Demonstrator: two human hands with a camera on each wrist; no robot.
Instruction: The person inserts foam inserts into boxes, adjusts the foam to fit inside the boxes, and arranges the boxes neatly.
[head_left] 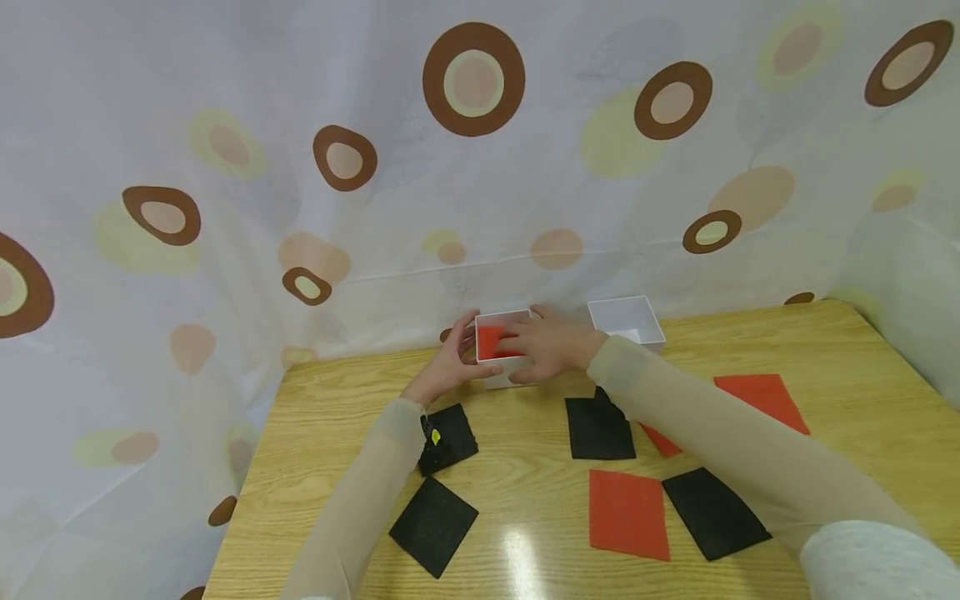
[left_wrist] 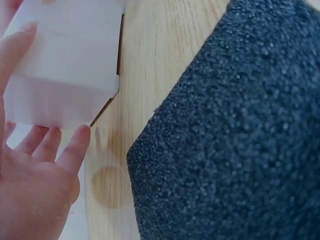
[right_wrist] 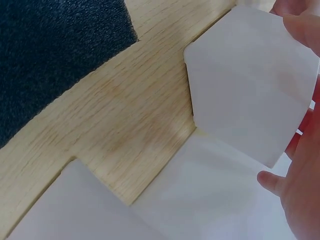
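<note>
A small white box (head_left: 510, 372) stands at the table's back edge, a red square (head_left: 490, 340) of sheet material inside it. My left hand (head_left: 448, 360) grips the box from its left, thumb along the front face and fingers round the far side. In the left wrist view that hand (left_wrist: 37, 185) has its fingertips against a white wall of the box. From the right, my right hand (head_left: 551, 343) reaches over the rim, its fingers over the red square and hiding part of it. The right wrist view shows this hand (right_wrist: 305, 150) beside the box.
A second white box (head_left: 626, 321) stands open to the right. Black squares (head_left: 433, 527) lie at the left, with another black square (head_left: 600, 429) in the middle. At the right are a red square (head_left: 628, 514), a black one (head_left: 716, 512) and a red one (head_left: 765, 400) partly under my forearm.
</note>
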